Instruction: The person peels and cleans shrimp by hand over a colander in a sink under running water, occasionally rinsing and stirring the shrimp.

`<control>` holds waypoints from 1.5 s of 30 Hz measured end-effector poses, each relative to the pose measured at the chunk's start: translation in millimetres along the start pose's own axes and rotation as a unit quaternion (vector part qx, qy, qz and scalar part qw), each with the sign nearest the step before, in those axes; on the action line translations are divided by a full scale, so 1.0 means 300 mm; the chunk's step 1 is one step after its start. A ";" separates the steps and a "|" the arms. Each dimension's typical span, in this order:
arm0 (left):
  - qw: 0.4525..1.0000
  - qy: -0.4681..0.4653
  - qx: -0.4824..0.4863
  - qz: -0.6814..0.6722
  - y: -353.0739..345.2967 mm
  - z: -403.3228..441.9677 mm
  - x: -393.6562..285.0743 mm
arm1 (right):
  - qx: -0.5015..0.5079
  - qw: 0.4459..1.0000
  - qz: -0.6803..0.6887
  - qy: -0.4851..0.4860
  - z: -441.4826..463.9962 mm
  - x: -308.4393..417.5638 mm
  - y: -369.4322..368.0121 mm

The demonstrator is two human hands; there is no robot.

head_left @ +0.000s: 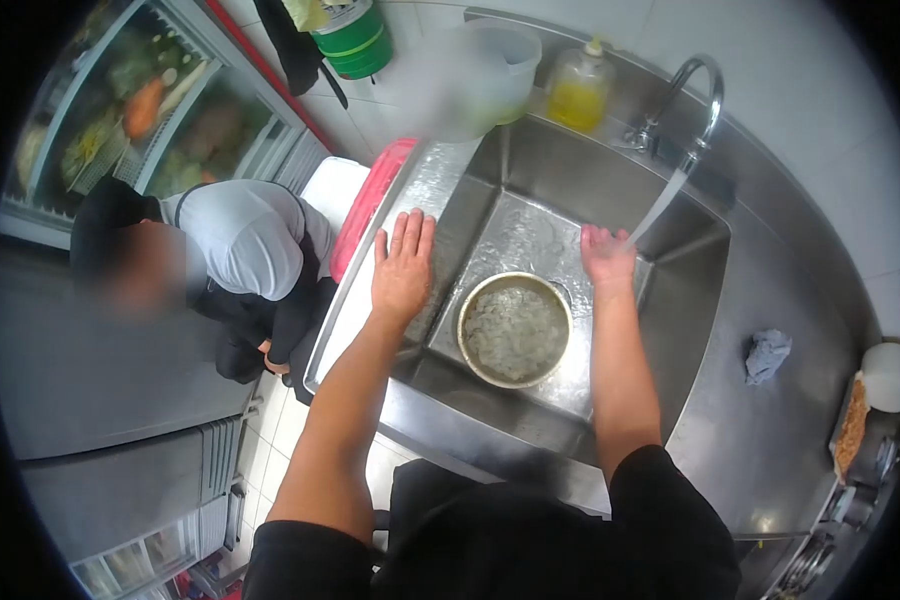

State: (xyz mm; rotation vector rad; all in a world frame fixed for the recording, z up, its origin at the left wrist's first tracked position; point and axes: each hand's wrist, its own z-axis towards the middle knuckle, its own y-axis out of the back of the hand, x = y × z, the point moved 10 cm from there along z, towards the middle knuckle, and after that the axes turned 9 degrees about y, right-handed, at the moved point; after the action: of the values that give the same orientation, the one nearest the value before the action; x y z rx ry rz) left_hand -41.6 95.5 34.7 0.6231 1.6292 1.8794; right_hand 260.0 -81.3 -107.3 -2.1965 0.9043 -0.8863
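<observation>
My left hand [403, 265] lies with fingers spread on the steel ledge left of the sink and holds nothing. Over the right part of the sink, my right hand [608, 254] is palm up with its fingers curled, beside the water stream [660, 208] from the curved faucet [712, 100]. Whether anything is in it cannot be made out. Below and between my hands, a round metal pot [516, 330] sits on the bottom of the sink [545, 225]. Pale, translucent pieces in liquid fill it.
A person [245, 240] crouches at the left, by a glass-door fridge [120, 110]. Behind the sink stand a yellow soap bottle [577, 92] and a whitish tub [515, 70]. A crumpled grey-blue cloth [768, 356] lies on the right counter, near a tray of orange bits [851, 430].
</observation>
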 end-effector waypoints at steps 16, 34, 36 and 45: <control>1.000 -0.007 -0.029 0.006 0.019 -0.001 0.004 | 0.161 0.978 -0.126 -0.047 0.154 0.013 -0.543; 0.995 0.027 -0.054 -0.084 0.013 0.016 0.039 | 0.432 0.389 -0.813 -0.024 -0.169 -0.425 0.504; 0.981 0.063 -0.088 -0.162 0.041 0.015 0.043 | 0.448 0.321 -0.835 -0.015 -0.259 -0.546 0.555; 0.828 0.088 0.076 -0.548 -0.125 0.018 -0.174 | 0.387 0.502 -0.763 0.127 -0.105 -0.706 0.799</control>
State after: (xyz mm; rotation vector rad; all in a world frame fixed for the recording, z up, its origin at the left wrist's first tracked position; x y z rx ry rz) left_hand 4.4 67.3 -0.6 -0.4296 1.6829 0.9468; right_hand 33.5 -69.7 -335.1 -1.4667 -1.5650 -1.7929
